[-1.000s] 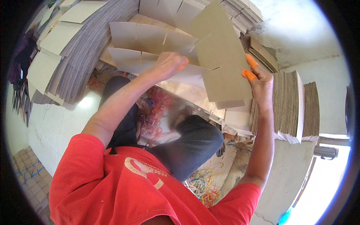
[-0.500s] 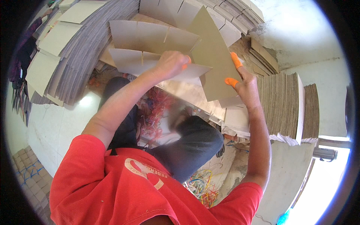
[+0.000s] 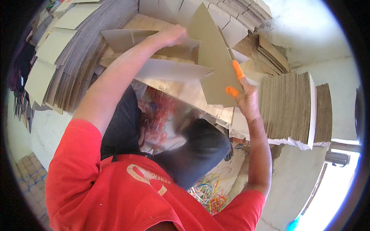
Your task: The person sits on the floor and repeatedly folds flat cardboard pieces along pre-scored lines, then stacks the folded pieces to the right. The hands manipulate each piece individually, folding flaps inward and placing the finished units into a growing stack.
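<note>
The right hand [image 3: 248, 99], wearing orange finger covers [image 3: 238, 70], pinches a tilted cardboard panel [image 3: 214, 57] at the right ends of the far cardboard strip [image 3: 119, 40] and near cardboard strip [image 3: 173, 70]. The left hand [image 3: 171, 35] curls over the far strip's upper edge; whether it grips, I cannot tell. Stacked cardboard sheets [image 3: 287, 106] stand just beyond the right hand

We saw smooth, matt cardboard in the held sheet [image 3: 212, 65] and rough, layered edges along the stack [image 3: 287, 107]. Our shirt [image 3: 115, 196] was matt cloth, our finger covers [image 3: 232, 91] looked rubbery, and the tangled strips [image 3: 210, 194] seemed plastic.
</note>
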### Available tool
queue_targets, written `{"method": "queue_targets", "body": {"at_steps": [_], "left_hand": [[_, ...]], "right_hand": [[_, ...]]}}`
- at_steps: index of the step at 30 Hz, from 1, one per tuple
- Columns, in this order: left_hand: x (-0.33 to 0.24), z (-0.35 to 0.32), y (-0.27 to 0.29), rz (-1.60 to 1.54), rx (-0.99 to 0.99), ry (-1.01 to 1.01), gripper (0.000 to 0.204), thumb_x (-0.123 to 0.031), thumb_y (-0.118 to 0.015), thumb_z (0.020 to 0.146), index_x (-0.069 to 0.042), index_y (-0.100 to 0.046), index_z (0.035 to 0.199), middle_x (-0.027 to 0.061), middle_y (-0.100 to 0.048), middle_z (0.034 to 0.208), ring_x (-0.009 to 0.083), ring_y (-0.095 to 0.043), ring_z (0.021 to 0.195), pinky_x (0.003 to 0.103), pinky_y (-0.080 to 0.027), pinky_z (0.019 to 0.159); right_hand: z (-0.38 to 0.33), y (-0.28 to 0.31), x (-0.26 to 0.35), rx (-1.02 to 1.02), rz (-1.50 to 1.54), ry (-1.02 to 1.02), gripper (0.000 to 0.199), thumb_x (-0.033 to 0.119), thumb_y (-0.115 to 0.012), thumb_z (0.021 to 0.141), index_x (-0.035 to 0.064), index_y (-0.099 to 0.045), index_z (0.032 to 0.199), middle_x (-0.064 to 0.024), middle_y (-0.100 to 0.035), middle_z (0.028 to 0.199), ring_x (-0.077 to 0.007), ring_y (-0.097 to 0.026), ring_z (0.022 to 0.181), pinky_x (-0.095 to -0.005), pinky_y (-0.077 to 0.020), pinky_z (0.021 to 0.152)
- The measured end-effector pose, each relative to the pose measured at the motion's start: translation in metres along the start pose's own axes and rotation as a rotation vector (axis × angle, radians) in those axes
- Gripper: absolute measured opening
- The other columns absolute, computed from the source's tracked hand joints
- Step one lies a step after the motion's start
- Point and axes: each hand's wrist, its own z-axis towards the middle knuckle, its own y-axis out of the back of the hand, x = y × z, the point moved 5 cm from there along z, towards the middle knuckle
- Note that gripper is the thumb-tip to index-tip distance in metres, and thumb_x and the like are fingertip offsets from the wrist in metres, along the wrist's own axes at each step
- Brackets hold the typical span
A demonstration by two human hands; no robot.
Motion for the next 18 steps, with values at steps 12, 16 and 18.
{"method": "queue_targets", "body": {"at_steps": [12,16,18], "left_hand": [[-0.010,-0.004,0.003,-0.125,-0.191,-0.034,0.008,0.001,-0.063,0.076,0.004,-0.062,0.084,0.0204,-0.062,0.078,0.0356,-0.062,0.078,0.041,-0.050,0.064],[-0.048,-0.006,0.030,-0.221,0.136,0.242,0.027,-0.011,-0.068,0.083,-0.002,-0.062,0.107,0.0192,-0.063,0.104,0.0318,-0.060,0.101,0.040,-0.051,0.079],[-0.041,-0.018,0.039,-0.328,-0.031,0.190,0.040,-0.017,-0.070,0.083,-0.005,-0.059,0.120,0.0192,-0.062,0.116,0.0306,-0.058,0.110,0.040,-0.048,0.089]], "right_hand": [[-0.005,-0.045,-0.025,0.177,-0.315,0.057,0.075,0.007,-0.074,0.076,0.0149,-0.042,0.144,-0.0221,-0.065,0.089,-0.0306,-0.064,0.076,-0.0381,-0.0513,0.073],[-0.012,-0.019,-0.003,0.132,-0.577,-0.062,0.064,0.018,-0.074,0.080,0.0144,-0.048,0.138,-0.0206,-0.066,0.094,-0.0363,-0.064,0.081,-0.0424,-0.0522,0.069],[-0.030,0.023,-0.008,-0.223,-0.617,0.152,0.057,0.020,-0.073,0.081,0.0137,-0.053,0.134,-0.0190,-0.067,0.092,-0.0330,-0.065,0.079,-0.0399,-0.0533,0.068]]}}
